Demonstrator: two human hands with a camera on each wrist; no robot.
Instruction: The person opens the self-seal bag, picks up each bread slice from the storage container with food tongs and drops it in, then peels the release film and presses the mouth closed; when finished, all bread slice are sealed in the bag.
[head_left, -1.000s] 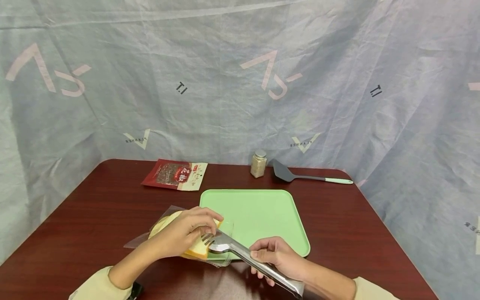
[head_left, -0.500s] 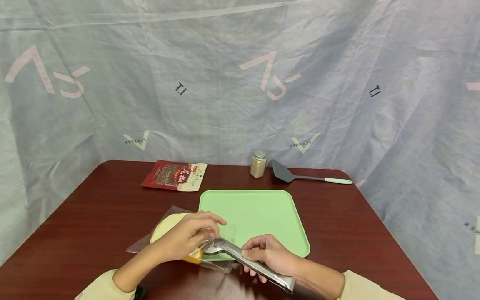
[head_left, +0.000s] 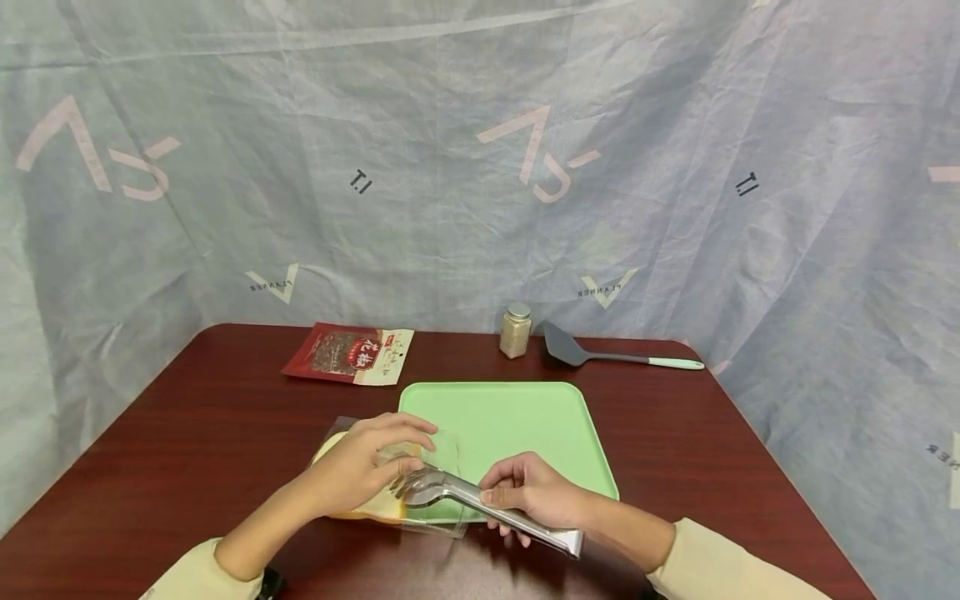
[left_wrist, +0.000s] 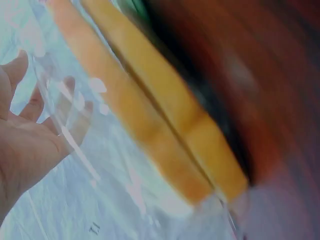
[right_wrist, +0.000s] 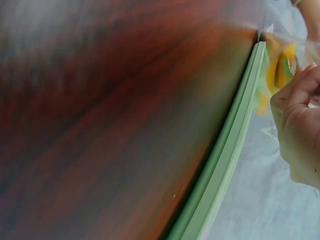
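Note:
Slices of bread (head_left: 375, 510) lie in a clear plastic bag (head_left: 442, 527), which overlaps the near left corner of the green tray (head_left: 510, 417). My left hand (head_left: 363, 462) is over the bag, thumb and fingers apart. In the left wrist view, its fingers show through the film beside two thick bread slices (left_wrist: 145, 110) with orange-brown crusts. Metal tongs (head_left: 468, 497) are gripped in my right hand (head_left: 536, 492) around the middle of their arms. Their scalloped heads point left, at the bread and under the film near my left thumb.
At the back left of the dark red table (head_left: 187, 433) lies a red and cream spice packet (head_left: 348, 354). A small lidded glass jar (head_left: 516, 332) stands behind the tray, beside a grey spatula (head_left: 570, 350) with a pale green handle. A grey cloth (head_left: 450, 208) hangs behind the table.
The bread that protruded toward the tray has shifted left, farther under the film. My right hand has moved the tongs slightly left and up. My left fingers have spread apart.

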